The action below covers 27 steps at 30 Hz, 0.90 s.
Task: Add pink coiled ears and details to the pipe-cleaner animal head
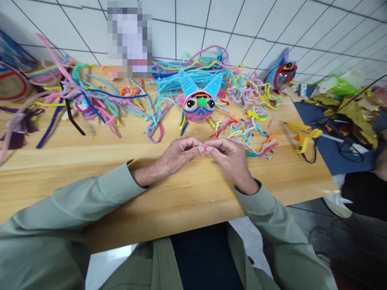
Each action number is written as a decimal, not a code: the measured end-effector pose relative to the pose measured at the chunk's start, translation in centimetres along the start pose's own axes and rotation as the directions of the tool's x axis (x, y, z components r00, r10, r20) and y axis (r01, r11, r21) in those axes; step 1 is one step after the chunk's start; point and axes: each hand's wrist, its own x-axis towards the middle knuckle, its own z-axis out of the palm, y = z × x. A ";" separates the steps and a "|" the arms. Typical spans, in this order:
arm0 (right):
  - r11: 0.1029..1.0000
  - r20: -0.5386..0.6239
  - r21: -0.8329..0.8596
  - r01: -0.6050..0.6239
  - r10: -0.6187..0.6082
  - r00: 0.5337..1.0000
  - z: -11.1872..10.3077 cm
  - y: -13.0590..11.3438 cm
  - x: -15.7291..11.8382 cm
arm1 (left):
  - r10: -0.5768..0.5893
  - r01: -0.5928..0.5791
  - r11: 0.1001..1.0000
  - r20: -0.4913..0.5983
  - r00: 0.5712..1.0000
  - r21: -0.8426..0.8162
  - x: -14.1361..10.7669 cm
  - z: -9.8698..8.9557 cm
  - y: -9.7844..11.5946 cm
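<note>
Between the fingertips of both hands is a small pink coil (205, 147), which looks like wound pipe cleaner. My left hand (184, 152) pinches its left side, and my right hand (228, 155) pinches the right side; the fingers cover most of it. Just beyond the hands stands a pipe-cleaner animal figure (198, 108) with tall blue ears, black eyes and a green nose. A pink curl sits at the left side of its head. Cut pipe-cleaner scraps (242, 129) lie beyond my right hand.
Blue pipe cleaners (169, 81) are heaped by the wall, with a colourful tangle (90, 96) at left. A yellow glue gun (304, 136) rests near the table's right edge. A second figure (281, 75) stands at back right. Part of another person (367, 193) shows at far right.
</note>
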 end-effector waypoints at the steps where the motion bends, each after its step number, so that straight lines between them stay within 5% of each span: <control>1: 1.000 0.002 0.004 -0.004 0.004 1.000 0.0 0.0 0.0 | -0.003 0.003 1.000 -0.002 1.000 0.002 0.0 0.0 -0.1; 13: 1.000 0.022 0.019 -0.024 0.024 0.999 0.2 0.1 -0.4 | 0.092 -0.092 0.995 0.008 0.996 0.044 -0.4 0.0 -0.2; 27: 0.999 0.073 0.029 -0.034 0.031 0.997 0.0 0.4 -0.1 | -0.038 0.042 0.990 0.028 0.999 -0.136 0.2 -0.1 -0.5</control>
